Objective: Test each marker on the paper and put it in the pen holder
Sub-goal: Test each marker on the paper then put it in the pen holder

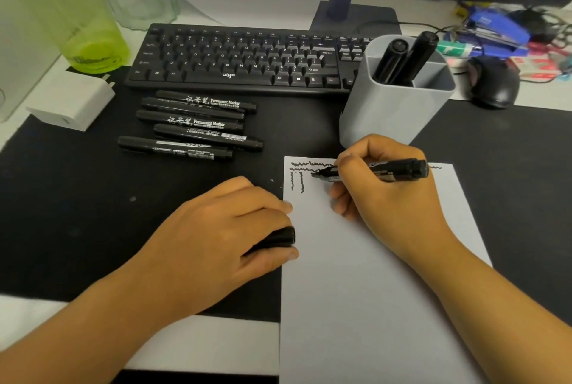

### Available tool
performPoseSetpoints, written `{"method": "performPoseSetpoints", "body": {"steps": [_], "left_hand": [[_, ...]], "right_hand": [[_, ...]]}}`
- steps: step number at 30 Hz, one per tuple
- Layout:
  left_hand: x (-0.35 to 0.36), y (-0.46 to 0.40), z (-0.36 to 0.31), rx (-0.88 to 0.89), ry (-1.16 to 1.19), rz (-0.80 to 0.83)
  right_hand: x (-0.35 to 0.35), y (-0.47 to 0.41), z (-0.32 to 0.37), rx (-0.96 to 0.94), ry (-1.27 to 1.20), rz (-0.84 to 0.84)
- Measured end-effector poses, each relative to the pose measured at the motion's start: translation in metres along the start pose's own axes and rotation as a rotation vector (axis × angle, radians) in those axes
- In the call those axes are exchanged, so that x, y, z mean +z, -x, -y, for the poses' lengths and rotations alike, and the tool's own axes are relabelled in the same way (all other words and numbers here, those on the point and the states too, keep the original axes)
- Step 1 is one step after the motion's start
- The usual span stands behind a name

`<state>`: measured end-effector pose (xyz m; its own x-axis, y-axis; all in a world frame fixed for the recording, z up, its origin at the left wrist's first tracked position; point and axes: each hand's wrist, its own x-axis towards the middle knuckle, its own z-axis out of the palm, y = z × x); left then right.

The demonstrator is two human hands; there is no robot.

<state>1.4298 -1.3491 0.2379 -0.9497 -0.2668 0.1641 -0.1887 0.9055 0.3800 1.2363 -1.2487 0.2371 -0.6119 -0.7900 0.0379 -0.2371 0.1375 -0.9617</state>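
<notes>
You are pinching an uncapped black permanent marker (pixel 376 170) in your right hand (pixel 390 198), its tip pressing on the white sheet of paper (pixel 371 290) beside the wavy test lines. Your left hand (pixel 223 229) is curling round the black cap (pixel 278 238), probably keeping it ready, while its fingertips are steadying the sheet's edge. Two markers (pixel 402 58) are standing in the grey plastic pen holder (pixel 393 111) just beyond the paper; five capped black markers (pixel 192 123) are waiting in a row on the table.
</notes>
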Motion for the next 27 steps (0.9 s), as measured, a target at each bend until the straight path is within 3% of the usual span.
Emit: {"method": "performPoseSetpoints", "body": {"steps": [27], "left_hand": [[-0.0017,-0.0003,-0.001,0.0,0.009,0.013]], "right_hand": [[-0.0022,0.0064,0.0003,0.002,-0.011,0.041]]}}
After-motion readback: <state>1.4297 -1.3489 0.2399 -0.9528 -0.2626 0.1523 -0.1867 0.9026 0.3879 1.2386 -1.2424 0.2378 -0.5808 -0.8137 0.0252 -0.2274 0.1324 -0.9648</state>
